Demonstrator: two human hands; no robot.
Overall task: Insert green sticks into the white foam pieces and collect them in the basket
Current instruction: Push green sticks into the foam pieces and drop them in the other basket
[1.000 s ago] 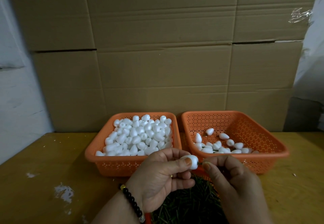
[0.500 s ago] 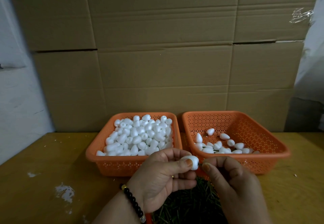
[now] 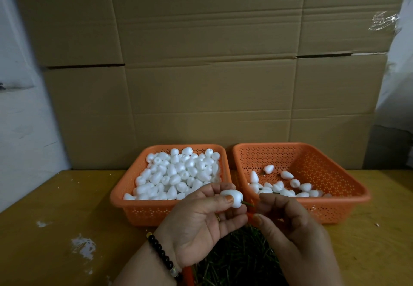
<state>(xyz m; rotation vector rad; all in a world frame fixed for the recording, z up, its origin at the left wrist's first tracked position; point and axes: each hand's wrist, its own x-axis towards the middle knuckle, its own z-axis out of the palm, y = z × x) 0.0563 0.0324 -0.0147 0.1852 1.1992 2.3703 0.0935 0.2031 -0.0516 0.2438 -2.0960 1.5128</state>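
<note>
Open tabletop point(image 3: 67, 207) left and right; two baskets point(image 3: 125, 205) ahead, seemingly touching, cardboard wall point(image 3: 201, 84) behind.

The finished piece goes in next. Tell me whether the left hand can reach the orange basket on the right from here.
Probably yes: the left hand, pinching the white foam piece, is just in front of the right orange plastic basket, whose top is open. Only the right hand lies partly across the way.

From my feed, well beyond the fingers, a wall of stacked cardboard boxes point(image 3: 205, 62) fills the background. A worn yellow table point(image 3: 55, 207) with white scuffs lies beneath them, and pale whitish walls point(image 3: 20, 118) flank both sides in dim light.
</note>
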